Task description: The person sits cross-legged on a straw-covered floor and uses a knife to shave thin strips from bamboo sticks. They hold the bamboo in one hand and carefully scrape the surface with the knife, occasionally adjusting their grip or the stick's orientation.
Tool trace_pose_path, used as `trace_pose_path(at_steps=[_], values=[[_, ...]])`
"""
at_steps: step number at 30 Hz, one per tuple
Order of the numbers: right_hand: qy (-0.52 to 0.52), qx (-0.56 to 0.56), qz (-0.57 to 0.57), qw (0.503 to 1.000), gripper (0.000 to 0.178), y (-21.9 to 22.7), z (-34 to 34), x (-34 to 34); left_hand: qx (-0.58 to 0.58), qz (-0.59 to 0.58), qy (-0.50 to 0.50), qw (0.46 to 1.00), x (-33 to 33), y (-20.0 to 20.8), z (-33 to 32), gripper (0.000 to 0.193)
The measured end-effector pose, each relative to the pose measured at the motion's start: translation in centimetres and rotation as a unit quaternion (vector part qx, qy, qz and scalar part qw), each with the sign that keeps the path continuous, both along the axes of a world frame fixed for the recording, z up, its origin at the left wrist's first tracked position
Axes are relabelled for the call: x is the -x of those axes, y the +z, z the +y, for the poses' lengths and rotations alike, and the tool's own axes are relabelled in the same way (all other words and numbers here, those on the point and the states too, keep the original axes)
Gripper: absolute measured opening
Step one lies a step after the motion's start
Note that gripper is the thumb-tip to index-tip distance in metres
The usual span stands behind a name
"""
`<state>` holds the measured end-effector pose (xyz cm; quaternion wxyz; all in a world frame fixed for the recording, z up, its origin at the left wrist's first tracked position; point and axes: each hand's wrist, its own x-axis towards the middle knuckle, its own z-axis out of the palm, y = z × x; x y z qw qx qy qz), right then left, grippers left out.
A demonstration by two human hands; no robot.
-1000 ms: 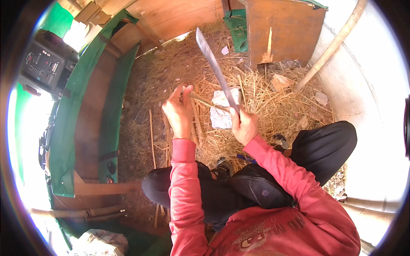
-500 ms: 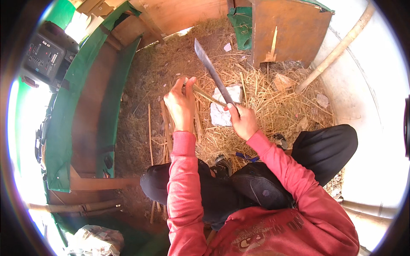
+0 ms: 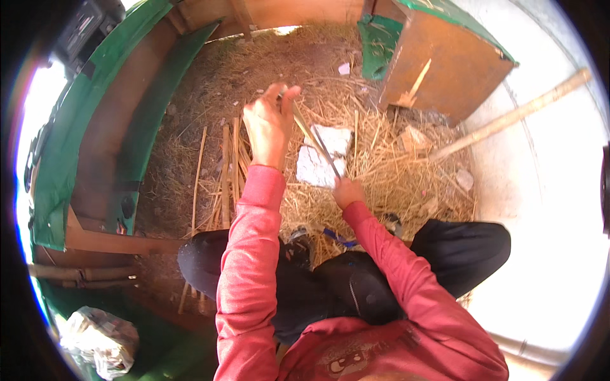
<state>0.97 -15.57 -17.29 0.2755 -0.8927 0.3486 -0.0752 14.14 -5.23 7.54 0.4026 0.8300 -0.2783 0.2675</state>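
Observation:
My left hand [image 3: 269, 124], raised in front of me, is closed on the upper end of a pale bamboo strip [image 3: 304, 124] that slants down toward the white stone block. In my right hand [image 3: 349, 192], lower and nearer, is the handle of a machete, the fingers wrapped round it. The machete's dark blade [image 3: 328, 157] is seen nearly edge-on, pointing up and left along the strip; whether it touches the strip I cannot tell. Below the blade lies the white stone block [image 3: 306, 166] on the straw. The strip's lower end is hard to make out beside the blade.
Several long bamboo sticks [image 3: 225, 174] lie left of the block. Straw shavings [image 3: 387, 168] cover the ground to the right. A wooden box [image 3: 438, 70] stands at the far right, near a leaning pole [image 3: 515, 114]. A green-covered bench [image 3: 149, 133] runs along the left.
The machete has swung down from pointing up and away to lying along the strip. My right hand has come lower and nearer, my left has risen slightly, and the view has shifted.

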Motion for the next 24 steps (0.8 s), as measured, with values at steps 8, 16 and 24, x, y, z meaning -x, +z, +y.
trace_pose_path(at_steps=[8,16,24], values=[[0.014,0.040,-0.032,0.999,0.043,-2.8,0.0,1.1,0.053,0.014,-0.024,0.998,-0.5,-0.1,-0.3,0.024],[-0.011,-0.166,-0.006,0.986,0.046,-6.5,-4.7,0.3,0.054,0.004,-0.036,0.998,-0.4,0.1,-1.1,0.025],[-0.019,-0.155,-0.256,0.954,0.044,5.0,0.0,-2.1,0.087,0.000,-0.046,0.995,-1.0,-0.9,0.3,0.035]])
